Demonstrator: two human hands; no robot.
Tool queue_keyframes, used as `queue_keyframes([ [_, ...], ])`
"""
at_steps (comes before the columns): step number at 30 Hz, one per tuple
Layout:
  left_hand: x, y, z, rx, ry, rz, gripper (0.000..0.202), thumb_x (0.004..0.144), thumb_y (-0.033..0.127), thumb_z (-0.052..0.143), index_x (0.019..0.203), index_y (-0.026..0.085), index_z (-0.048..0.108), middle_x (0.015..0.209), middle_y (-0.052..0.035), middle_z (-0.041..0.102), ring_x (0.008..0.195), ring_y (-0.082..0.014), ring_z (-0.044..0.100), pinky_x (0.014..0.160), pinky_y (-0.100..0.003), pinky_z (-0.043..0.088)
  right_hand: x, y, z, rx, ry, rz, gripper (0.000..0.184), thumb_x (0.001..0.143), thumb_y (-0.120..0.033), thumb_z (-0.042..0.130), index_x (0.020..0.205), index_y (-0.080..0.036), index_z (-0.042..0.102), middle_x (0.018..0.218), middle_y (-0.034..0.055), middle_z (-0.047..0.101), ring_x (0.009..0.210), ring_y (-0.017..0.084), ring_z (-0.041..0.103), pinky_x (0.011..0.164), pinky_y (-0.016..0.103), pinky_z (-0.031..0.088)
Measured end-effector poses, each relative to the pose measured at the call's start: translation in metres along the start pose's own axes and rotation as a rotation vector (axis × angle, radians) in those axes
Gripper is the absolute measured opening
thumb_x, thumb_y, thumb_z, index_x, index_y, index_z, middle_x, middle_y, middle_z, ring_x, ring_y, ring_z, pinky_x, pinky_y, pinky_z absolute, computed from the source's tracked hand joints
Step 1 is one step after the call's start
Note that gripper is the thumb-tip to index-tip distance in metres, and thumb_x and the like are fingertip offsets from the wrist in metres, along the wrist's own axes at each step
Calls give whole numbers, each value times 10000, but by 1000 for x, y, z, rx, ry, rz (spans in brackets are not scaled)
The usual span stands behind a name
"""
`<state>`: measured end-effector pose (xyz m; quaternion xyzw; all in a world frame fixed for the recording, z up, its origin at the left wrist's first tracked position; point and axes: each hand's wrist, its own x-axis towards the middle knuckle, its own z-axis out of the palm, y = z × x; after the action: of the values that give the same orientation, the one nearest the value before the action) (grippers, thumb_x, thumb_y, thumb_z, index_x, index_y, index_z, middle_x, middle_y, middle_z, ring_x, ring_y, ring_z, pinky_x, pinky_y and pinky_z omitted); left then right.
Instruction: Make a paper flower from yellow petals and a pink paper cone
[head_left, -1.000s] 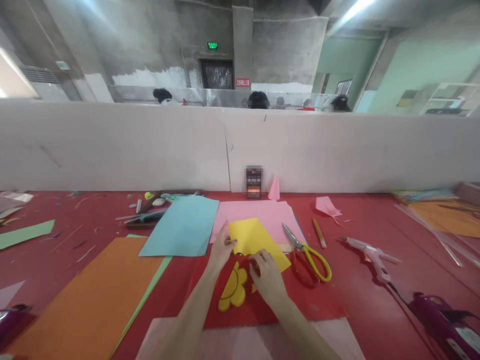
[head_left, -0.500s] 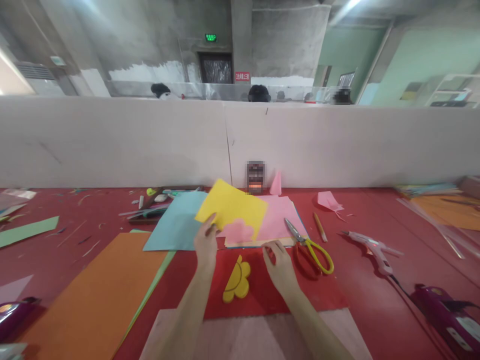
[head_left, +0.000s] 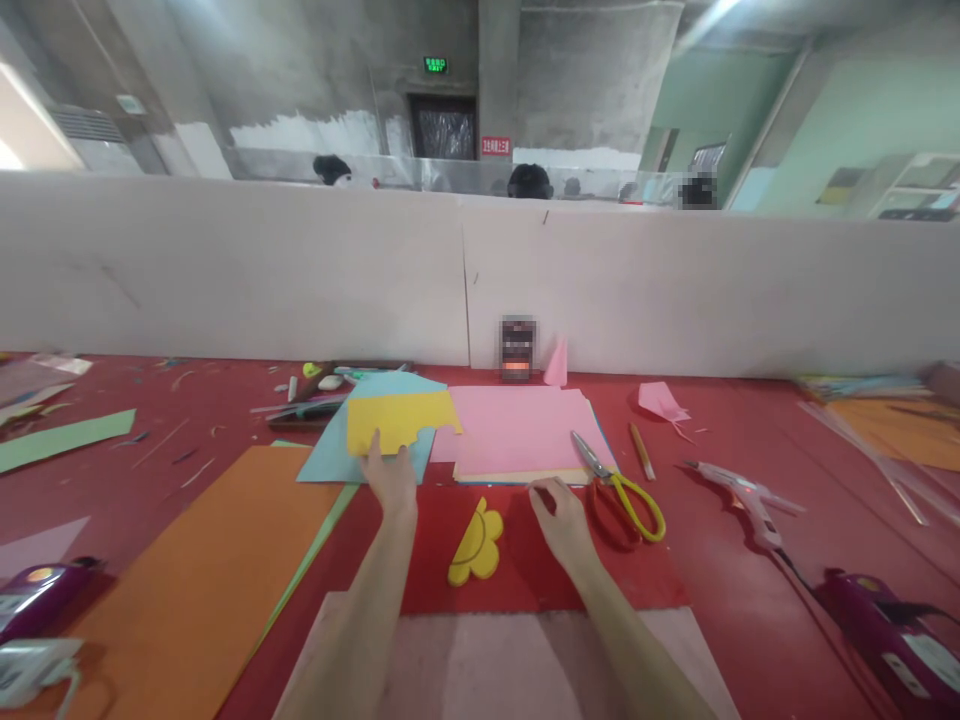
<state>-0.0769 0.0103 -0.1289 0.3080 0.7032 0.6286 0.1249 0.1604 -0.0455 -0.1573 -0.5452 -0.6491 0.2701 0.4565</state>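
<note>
My left hand [head_left: 390,478] holds the near edge of a yellow sheet [head_left: 397,418] with a scalloped notch cut from it; the sheet lies flat on a light blue sheet [head_left: 341,455]. My right hand [head_left: 561,518] rests on a red sheet [head_left: 600,580], fingers curled near the front edge of a pink paper stack [head_left: 517,430]; nothing shows in it. A folded yellow flower-shaped cutout [head_left: 475,545] lies on the red sheet between my hands. Yellow-handled scissors [head_left: 619,490] lie just right of my right hand.
A large orange sheet [head_left: 180,590] and green strip lie at left. A glue gun [head_left: 739,495] and its cord sit at right, with a purple tool [head_left: 889,630] near the corner. A pencil [head_left: 640,450], pink scraps and pens lie toward a white partition wall [head_left: 300,270].
My left hand carried the yellow sheet off the flower cutout, lifted it, then laid it down to the left on the blue sheet. My right hand moved slightly right.
</note>
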Motion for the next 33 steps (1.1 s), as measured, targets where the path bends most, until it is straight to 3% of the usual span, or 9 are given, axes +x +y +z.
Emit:
queue_keyframes([
  [3, -12, 14, -2, 126, 90, 124, 570, 733, 236, 586, 1272, 178, 406, 1431, -154, 170, 1339, -315, 95, 1068, -465, 165, 0, 0, 0, 0, -13, 4, 157, 798, -228, 441, 786, -187, 592, 823, 47, 619, 783, 176, 583, 747, 285, 454],
  [6, -31, 29, 4, 263, 45, 416, 394, 783, 234, 520, 1172, 179, 494, 1432, -135, 185, 1339, -305, 99, 1066, -464, 146, 0, 1, 1, -9, -20, 13, 162, 798, -223, 435, 788, -192, 594, 816, 43, 619, 764, 176, 583, 726, 287, 457],
  [8, -44, 36, 9, 303, -211, 538, 248, 820, 243, 458, 1037, 193, 567, 1329, -112, 367, 1282, -274, 266, 1039, -432, 220, 0, 1, 1, -18, -23, 12, 160, 794, -219, 437, 792, -195, 595, 815, 40, 620, 764, 177, 582, 721, 288, 456],
  [11, -55, 37, 11, 362, -698, 508, 221, 841, 293, 401, 918, 197, 586, 1043, -76, 555, 960, -194, 550, 840, -324, 417, 1, 1, 1, -31, -32, 2, 151, 785, -210, 446, 784, -200, 597, 815, 37, 619, 783, 179, 581, 738, 288, 449],
  [13, -58, 32, 8, 410, -818, 461, 192, 811, 329, 446, 844, 191, 575, 873, -45, 584, 737, -162, 578, 670, -279, 439, 1, 0, 0, -38, -39, 0, 152, 786, -210, 448, 783, -201, 600, 818, 37, 619, 786, 178, 581, 735, 283, 446],
  [16, -62, 24, -2, 493, -906, 409, 135, 758, 326, 509, 745, 194, 537, 689, -1, 572, 611, -150, 541, 544, -243, 366, 0, -3, -1, -50, -44, 8, 148, 799, -235, 456, 790, -198, 599, 823, 40, 614, 769, 175, 577, 713, 277, 445],
  [24, -75, 20, -7, 527, -963, 357, 122, 708, 309, 558, 659, 213, 501, 623, 32, 521, 552, -131, 456, 507, -246, 230, -10, -23, 5, -241, -205, -20, 200, 784, -368, 560, 683, -210, 632, 754, 12, 633, 741, 180, 566, 720, 321, 356],
  [28, -75, 19, -4, 456, -945, 302, 176, 716, 334, 544, 612, 209, 477, 577, 40, 493, 527, -123, 428, 500, -240, 235, -13, -26, 11, -281, -285, -43, 108, 751, -316, 607, 710, -222, 639, 753, -3, 646, 759, 179, 571, 717, 319, 336],
  [33, -77, 18, 5, 241, -926, 212, 221, 756, 376, 456, 622, 202, 460, 585, 39, 490, 584, -121, 474, 560, -222, 342, -7, -23, 7, -3, -165, 97, 213, 750, -367, 590, 894, -212, 617, 865, 24, 638, 671, 150, 543, 658, 288, 417],
])
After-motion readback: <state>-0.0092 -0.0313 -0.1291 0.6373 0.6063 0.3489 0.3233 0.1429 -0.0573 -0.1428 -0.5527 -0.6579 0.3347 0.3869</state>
